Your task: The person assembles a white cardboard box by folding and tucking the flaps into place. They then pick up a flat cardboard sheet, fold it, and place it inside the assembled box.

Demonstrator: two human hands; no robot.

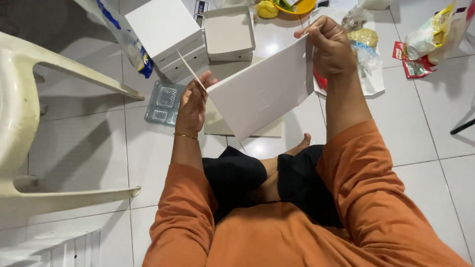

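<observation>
I sit on a white tiled floor and hold a flat white cardboard sheet (262,91) up in front of me, tilted. My left hand (192,104) pinches its near left edge, where a narrow flap is folded up. My right hand (329,44) grips the sheet's far right corner from above. Under the sheet another flat piece of pale cardboard (217,123) lies on the floor.
A stack of closed white boxes (168,34) and an open white box (228,33) stand beyond my hands. A clear plastic tray (163,103) lies at left. A cream plastic chair (29,123) stands at far left. Plastic bags and snack packets (420,44) lie at right.
</observation>
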